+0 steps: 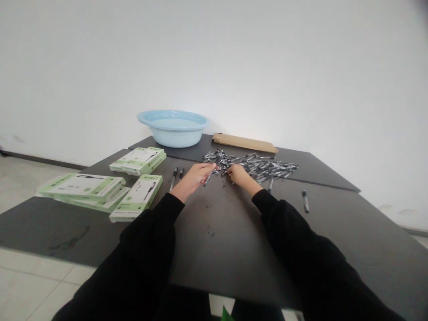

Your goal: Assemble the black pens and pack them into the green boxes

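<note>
My left hand (196, 175) is closed around a clear-barrelled pen (207, 179), which points down toward the table. Close beside it, my right hand (241, 175) has its fingers pinched at the near left edge of a heap of pens (270, 168). Something small and dark shows at those fingertips, too small to name. Smaller loose pieces, which look like pen caps (214, 156), lie in the left part of the heap beyond both hands. Two pens with dark ends (174, 178) lie just left of my left hand, partly hidden by it.
Green-and-white pen boxes (138, 197) lie on the left, some stacked (83, 185). A light blue basin (179, 137) stands at the back near the wall, with a flat brown cardboard piece (244, 141) to its right. A single pen (305, 201) lies on the dark table (227, 249) at right.
</note>
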`<action>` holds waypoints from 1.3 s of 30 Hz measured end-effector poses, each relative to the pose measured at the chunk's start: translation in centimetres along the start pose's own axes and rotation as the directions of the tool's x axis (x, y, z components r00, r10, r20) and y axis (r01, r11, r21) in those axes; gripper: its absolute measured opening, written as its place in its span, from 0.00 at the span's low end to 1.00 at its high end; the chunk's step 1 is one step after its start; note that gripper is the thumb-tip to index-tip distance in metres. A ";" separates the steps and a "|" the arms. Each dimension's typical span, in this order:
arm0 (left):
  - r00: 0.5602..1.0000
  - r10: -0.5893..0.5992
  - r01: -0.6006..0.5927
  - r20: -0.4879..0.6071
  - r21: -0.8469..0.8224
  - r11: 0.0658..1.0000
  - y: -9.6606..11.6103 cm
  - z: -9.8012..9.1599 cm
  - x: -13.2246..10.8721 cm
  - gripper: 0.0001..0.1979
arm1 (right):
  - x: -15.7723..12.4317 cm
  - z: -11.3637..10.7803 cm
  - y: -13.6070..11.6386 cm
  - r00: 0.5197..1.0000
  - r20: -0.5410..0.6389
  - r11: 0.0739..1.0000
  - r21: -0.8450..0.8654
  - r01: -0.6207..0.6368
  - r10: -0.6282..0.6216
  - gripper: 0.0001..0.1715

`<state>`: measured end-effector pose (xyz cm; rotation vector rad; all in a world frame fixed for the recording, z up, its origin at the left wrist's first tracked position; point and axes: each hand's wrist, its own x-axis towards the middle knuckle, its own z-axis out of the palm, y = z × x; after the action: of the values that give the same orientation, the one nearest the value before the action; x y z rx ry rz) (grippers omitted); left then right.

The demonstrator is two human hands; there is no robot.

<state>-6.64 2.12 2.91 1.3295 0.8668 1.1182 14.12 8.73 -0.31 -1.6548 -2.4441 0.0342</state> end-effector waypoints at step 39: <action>0.948 -0.151 0.030 0.281 0.391 0.920 -2.7 3.3 -1.0 0.29 | -10.3 -3.8 1.5 0.935 -0.153 0.191 0.977 0.094 0.320 0.19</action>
<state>-3.45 0.46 0.43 1.7125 0.9322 0.6587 19.81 -0.53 1.79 -1.0019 -1.3137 1.0492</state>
